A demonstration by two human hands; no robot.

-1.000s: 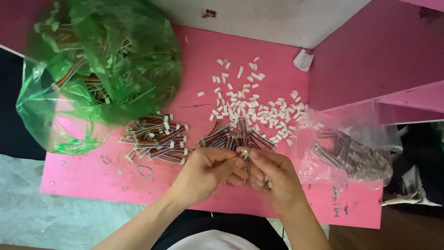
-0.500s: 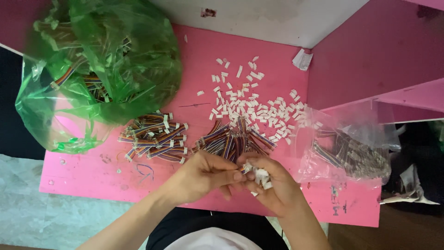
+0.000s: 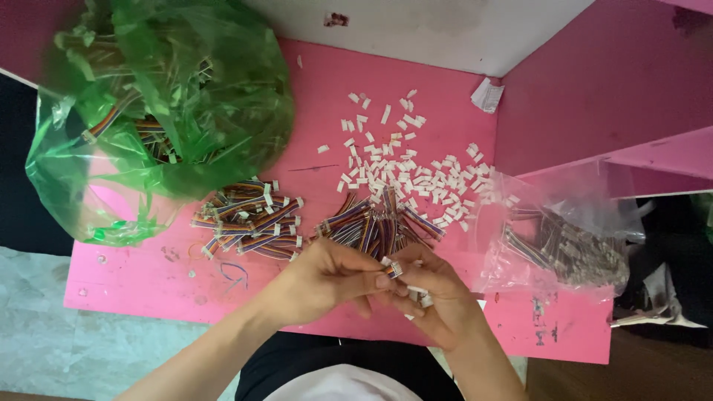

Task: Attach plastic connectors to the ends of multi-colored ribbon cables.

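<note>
My left hand (image 3: 327,278) and my right hand (image 3: 434,297) meet at the front edge of the pink table (image 3: 148,278). Between their fingertips is a small white connector housing (image 3: 394,267). My right palm also holds a few more white housings (image 3: 420,295). Just beyond the hands lies a loose bundle of multicoloured wire leads (image 3: 375,223). A second pile of wire leads with white ends (image 3: 249,219) sits to the left of it. Many loose white housings (image 3: 405,171) are scattered further back.
A large green plastic bag (image 3: 163,111) with more wire leads fills the back left. A clear plastic bag (image 3: 564,238) of wire leads lies at the right. Pink panels (image 3: 594,89) rise at the back right. A crumpled white scrap (image 3: 486,95) lies beside them.
My hands have stayed together at the table's front edge, shifting slightly. White housings became visible in my right palm, and one housing now sits between the fingertips.
</note>
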